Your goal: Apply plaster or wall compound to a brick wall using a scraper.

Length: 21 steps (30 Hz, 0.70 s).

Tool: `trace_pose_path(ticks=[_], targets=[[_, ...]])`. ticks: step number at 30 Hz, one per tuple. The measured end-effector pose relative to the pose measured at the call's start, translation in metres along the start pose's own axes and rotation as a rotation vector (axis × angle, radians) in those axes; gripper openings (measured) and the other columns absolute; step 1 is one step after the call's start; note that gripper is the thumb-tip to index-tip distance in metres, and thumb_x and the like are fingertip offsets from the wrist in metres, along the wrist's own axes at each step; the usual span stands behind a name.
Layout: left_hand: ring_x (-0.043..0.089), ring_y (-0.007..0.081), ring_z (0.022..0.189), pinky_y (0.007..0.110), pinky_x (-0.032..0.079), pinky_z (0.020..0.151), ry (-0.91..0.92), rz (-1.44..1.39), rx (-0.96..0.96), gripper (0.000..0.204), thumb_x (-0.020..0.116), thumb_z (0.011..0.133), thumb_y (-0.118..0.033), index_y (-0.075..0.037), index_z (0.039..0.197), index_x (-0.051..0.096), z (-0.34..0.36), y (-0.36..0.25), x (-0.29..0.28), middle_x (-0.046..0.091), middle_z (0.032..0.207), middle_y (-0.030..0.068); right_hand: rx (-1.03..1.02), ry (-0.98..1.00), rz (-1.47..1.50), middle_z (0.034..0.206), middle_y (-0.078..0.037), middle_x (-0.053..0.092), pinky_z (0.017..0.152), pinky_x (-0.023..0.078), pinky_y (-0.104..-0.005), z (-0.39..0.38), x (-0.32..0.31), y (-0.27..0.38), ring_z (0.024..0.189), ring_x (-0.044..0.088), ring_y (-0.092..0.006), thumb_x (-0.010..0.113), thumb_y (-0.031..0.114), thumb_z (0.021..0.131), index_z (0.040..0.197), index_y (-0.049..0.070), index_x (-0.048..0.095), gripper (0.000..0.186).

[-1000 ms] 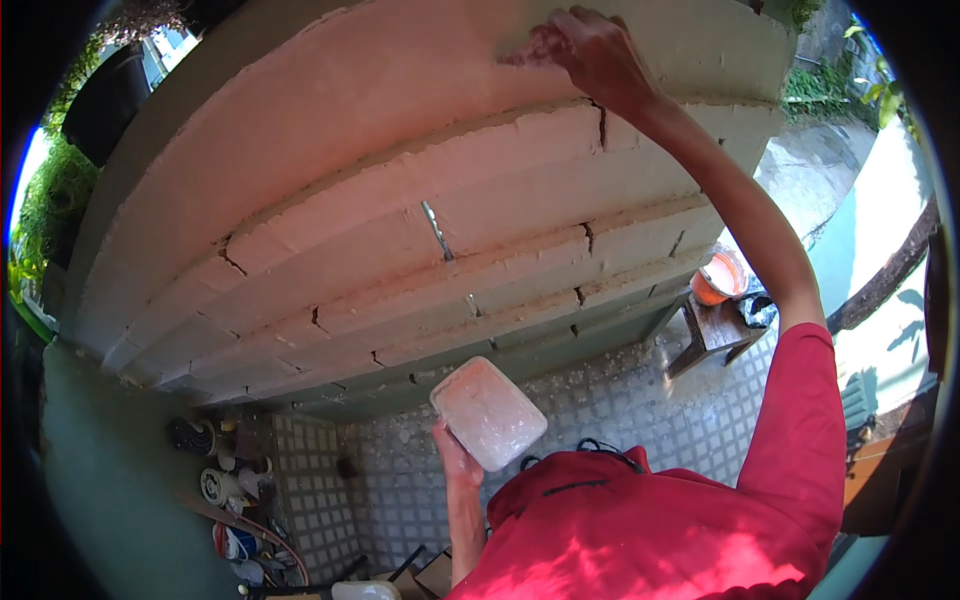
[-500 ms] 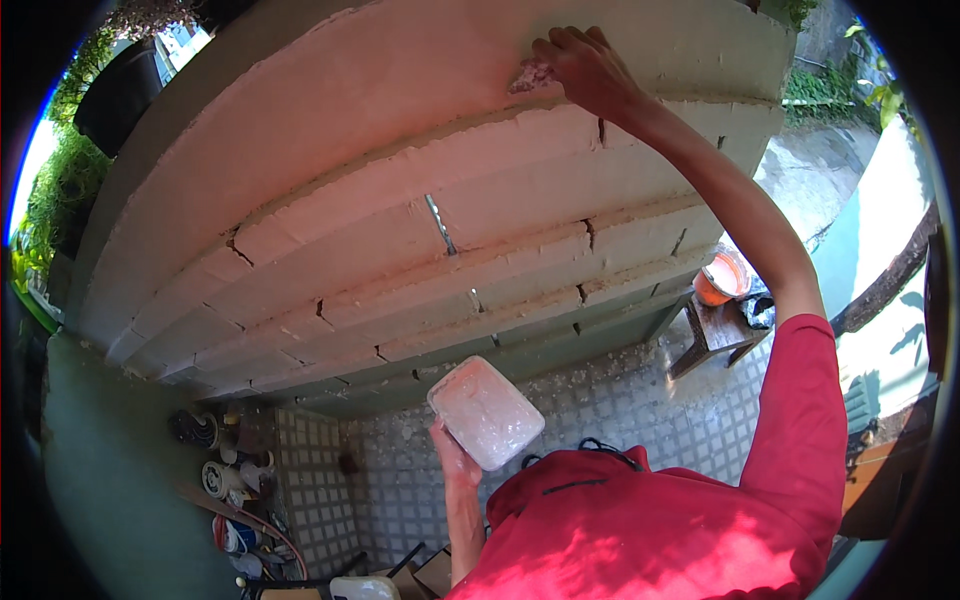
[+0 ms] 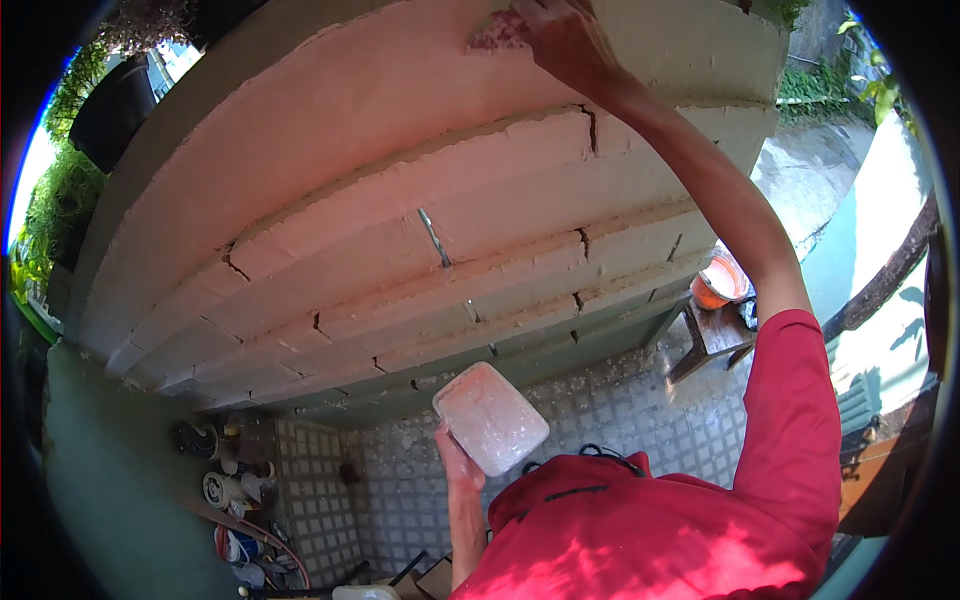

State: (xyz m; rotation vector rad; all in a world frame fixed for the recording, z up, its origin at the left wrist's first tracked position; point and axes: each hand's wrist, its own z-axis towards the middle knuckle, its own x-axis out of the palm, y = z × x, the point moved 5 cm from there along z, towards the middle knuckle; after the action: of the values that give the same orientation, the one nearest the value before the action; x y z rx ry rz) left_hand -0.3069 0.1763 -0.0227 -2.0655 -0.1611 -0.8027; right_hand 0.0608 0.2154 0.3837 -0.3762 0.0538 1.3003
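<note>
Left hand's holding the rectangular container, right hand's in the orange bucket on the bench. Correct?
Not the right hand: the head view shows it up at the wall. The orange bucket is on the bench; the left hand holds the rectangular container.

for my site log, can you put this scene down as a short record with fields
left hand: grips a pale, rounded-rectangular tub smeared with pink
right hand: raised at the wall, holding a pink-stained wad
wall surface: pinkish at left and centre, grey-green toward the right; narrow dark gaps between ledges
right side: orange bucket on a wooden stool
lower left: assorted containers
floor: patterned tiles
</note>
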Motion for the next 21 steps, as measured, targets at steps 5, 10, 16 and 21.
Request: trace_pose_path(ticks=[5,10,16,21], targets=[[0.063,0.0243,0.107,0.039,0.053,0.092,-0.027,-0.038,0.011,0.051,0.037,0.093,-0.039,-0.007,0.130,0.052,0.007,0.004,-0.006,0.061,0.121,0.0066,-0.002,0.290,0.061,0.097,-0.014,0.061,0.086,0.046,-0.0435,-0.029,0.028,0.014,0.098,0.061,-0.0303,0.061,-0.003,0.076,0.102,0.007,0.061,0.028],[0.063,0.0243,0.107,0.039,0.052,0.092,-0.019,-0.025,-0.001,0.051,0.038,0.093,-0.039,-0.007,0.129,0.053,0.009,0.009,-0.002,0.062,0.120,0.0063,-0.133,0.089,-0.030,0.092,-0.014,0.066,0.071,0.049,-0.0435,-0.005,0.025,-0.006,0.085,0.064,-0.0344,0.063,0.004,0.079,0.100,0.004,0.062,0.021],[0.063,0.0223,0.106,0.037,0.052,0.091,-0.009,-0.062,-0.004,0.045,0.038,0.094,-0.035,-0.008,0.127,0.054,0.009,0.001,0.002,0.063,0.119,0.0054,0.103,-0.043,0.184,0.092,-0.021,0.065,0.077,0.050,-0.0462,0.000,-0.032,-0.018,0.092,0.064,-0.0378,0.060,0.009,0.082,0.098,0.000,0.063,0.019],[0.062,0.0222,0.107,0.037,0.051,0.092,0.010,-0.030,-0.005,0.045,0.039,0.094,-0.035,-0.008,0.127,0.054,0.014,-0.001,0.009,0.063,0.119,0.0054,0.726,-0.150,0.269,0.073,-0.023,0.064,0.064,0.048,-0.0419,-0.078,-0.050,-0.064,0.068,0.064,-0.0384,0.069,0.024,0.084,0.084,-0.003,0.066,0.027]])
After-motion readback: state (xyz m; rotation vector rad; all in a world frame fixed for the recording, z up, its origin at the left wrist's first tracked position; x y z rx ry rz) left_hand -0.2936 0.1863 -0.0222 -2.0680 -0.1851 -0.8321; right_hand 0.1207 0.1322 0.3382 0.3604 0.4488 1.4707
